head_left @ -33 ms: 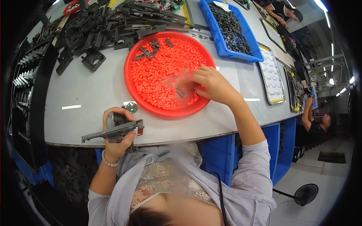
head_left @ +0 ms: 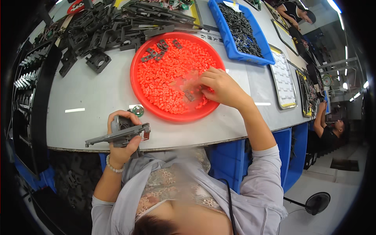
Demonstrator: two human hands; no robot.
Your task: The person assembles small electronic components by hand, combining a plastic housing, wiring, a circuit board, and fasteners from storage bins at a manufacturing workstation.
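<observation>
Left hand (head_left: 120, 152): fingers and thumb wrapped round the gray part (head_left: 113, 138), holding it off-level just over the near edge of the tabletop (head_left: 94, 94). Firm-looking grip.

Right hand (head_left: 222, 88): over the right side of the red basin (head_left: 176, 117), fingers curled, tips down among the red bits (head_left: 162, 84). Fingertips close together, but can't tell if a bit is actually pinched; the hand hides it.

Also in the basin: dark clips (head_left: 158, 55) on the heap at the far left, plus one small bracket (head_left: 189, 95) in the bare patch beside the right hand. Green disc (head_left: 138, 111) lies on the tabletop between left hand and basin. Blue tray (head_left: 250, 59) of small dark parts sits beyond, to the right.

My read: step in hand is picking red bits with the right, left just holding. Next move calls for a sure fingertip pinch and a lift clear of the rim, gray part kept steady.
</observation>
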